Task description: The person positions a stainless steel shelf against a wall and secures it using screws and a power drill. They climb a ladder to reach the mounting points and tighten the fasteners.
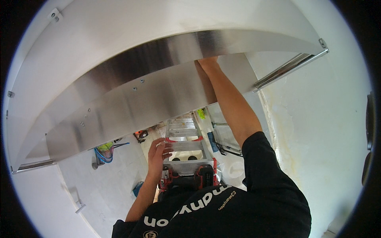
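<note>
A long brushed-metal panel (166, 87) with several small screws and holes spans the view in front of me. My right arm reaches up, and my right hand (208, 62) goes in behind the panel's upper metal lip (158, 49). Its fingers are hidden there, so whatever they touch cannot be seen. Lower down, my left hand (158, 152) has its fingers apart with nothing in them, beside the upper part of an aluminium stepladder (183, 144) with red fittings. A red-and-black power tool (204, 174) sits at the ladder top near my body, with another (166, 176) to its left.
Chrome rails (283, 72) flank the panel, the left one (35, 165) against a white wall. A bundle of blue cord and yellow-green material (105, 152) hangs at left. Far below on the floor lie an orange-and-black tool (140, 136) and a bright green item (201, 114).
</note>
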### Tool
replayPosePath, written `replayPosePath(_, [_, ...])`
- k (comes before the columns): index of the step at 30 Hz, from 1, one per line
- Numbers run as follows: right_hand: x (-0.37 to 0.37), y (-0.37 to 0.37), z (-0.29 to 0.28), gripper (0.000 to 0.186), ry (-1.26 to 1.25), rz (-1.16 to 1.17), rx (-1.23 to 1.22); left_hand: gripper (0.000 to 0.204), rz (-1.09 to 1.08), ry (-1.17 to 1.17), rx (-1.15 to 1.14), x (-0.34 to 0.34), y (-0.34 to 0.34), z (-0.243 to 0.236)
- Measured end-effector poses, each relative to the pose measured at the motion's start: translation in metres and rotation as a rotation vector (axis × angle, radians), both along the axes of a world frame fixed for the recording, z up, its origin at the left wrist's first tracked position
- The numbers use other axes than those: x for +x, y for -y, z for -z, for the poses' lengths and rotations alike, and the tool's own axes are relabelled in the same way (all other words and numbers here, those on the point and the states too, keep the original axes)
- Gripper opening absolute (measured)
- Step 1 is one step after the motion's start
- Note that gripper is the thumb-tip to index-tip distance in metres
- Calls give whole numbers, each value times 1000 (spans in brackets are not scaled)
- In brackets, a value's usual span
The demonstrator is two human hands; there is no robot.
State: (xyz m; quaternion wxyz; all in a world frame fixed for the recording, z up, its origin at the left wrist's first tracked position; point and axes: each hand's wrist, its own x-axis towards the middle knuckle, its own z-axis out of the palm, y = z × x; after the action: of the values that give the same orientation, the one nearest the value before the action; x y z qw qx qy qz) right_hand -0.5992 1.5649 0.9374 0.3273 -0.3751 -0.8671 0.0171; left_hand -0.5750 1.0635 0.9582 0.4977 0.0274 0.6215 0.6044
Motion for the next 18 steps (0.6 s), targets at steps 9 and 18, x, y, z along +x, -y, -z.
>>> replayPosePath(9, [3,23,-18,60,-64,-59,-7,24,-41,-343,-5,8,51,-9])
replayPosePath(18, [12,25,-31,58,6,-88,-24,23,-396,-1373,-268,-160,72,-56])
